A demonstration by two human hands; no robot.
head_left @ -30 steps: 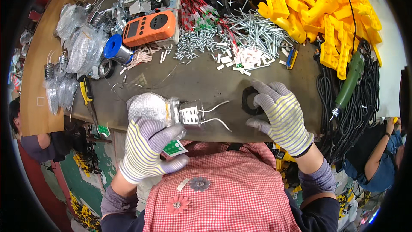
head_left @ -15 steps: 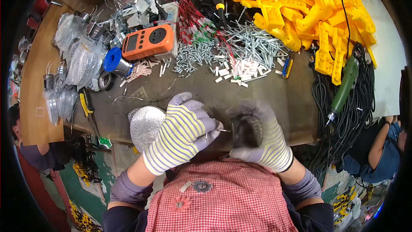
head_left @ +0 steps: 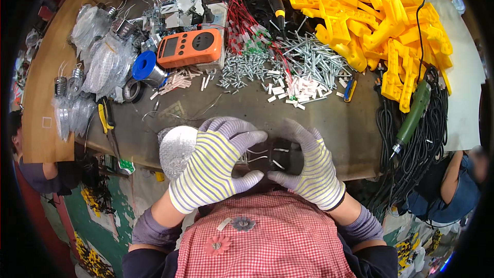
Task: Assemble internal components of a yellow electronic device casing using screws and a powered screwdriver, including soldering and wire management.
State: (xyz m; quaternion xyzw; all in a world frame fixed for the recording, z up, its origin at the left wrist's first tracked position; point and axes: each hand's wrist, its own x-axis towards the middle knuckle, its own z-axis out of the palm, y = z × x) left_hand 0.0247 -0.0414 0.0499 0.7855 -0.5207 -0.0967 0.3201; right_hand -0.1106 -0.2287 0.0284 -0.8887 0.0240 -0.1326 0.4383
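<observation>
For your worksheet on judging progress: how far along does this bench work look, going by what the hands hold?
Done: nothing finished shows that I can tell. In hand: left hand and right hand, both gloved, press together on a small dark part with thin wires, at the bench edge. Left: screws, white pieces and yellow parts lie loose in heaps; a silver disc sits beside the left hand.

- Gloves (head_left: 216, 170) on both hands are showing grey with yellow stripes.
- Shirt (head_left: 267, 242) is showing red-and-white checks.
- Meter (head_left: 191, 47) is showing orange.
- Plastic parts (head_left: 381, 15) are showing yellow.
</observation>
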